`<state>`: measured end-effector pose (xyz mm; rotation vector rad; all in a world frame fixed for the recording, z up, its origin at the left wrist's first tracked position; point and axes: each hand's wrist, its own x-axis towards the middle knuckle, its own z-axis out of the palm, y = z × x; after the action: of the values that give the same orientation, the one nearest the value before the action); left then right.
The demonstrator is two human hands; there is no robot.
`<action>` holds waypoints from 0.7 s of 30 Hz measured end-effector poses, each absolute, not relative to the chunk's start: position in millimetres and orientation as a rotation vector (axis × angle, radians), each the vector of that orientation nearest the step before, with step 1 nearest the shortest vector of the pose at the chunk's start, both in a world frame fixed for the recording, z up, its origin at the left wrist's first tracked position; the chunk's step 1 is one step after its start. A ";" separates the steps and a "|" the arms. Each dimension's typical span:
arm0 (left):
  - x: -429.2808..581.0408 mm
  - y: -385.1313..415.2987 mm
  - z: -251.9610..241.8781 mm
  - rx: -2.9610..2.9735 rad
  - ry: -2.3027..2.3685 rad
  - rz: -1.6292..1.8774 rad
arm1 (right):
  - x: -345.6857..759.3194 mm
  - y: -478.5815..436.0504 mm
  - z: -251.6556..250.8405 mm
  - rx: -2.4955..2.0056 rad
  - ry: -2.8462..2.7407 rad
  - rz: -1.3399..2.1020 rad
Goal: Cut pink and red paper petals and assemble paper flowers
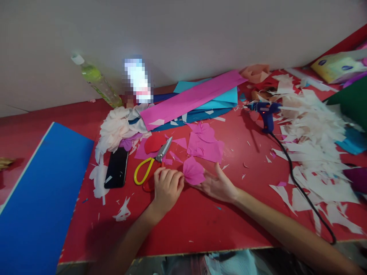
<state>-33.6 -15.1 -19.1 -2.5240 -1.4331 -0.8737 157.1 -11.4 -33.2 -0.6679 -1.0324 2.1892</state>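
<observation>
A pink crepe paper petal [194,170] is pinched at its gathered left end by my left hand [168,187]. My right hand [215,186] lies palm up behind and below the petal, its thumb raised and its fingers stretched out, partly hidden by the paper. Just past my left hand lie scissors [143,171] with one yellow and one red handle, blades pointing away from me. More cut pink petals [205,141] rest in a loose pile beyond my hands, beside a red paper piece [155,144].
A blue glue gun [266,112] with a lit red light stands at right, its black cord [291,168] running to the table edge. White paper scraps [315,126] lie beside it. At left are a black phone [117,168], a blue board [43,198] and a bottle [99,82].
</observation>
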 end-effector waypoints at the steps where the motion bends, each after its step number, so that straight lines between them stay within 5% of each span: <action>1: -33.7 -15.0 -19.0 -2.523 -1.429 -0.871 | 157.1 -11.6 -33.1 -0.671 -1.039 2.188; 21: -38.0 -15.7 -18.9 -2.654 -1.298 -1.163 | 157.6 -13.8 -31.1 -0.615 -0.989 2.283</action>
<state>-38.0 -15.7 -18.9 -2.6537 -1.2984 -1.1632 157.6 -13.8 -31.1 -0.6145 -0.9887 2.2832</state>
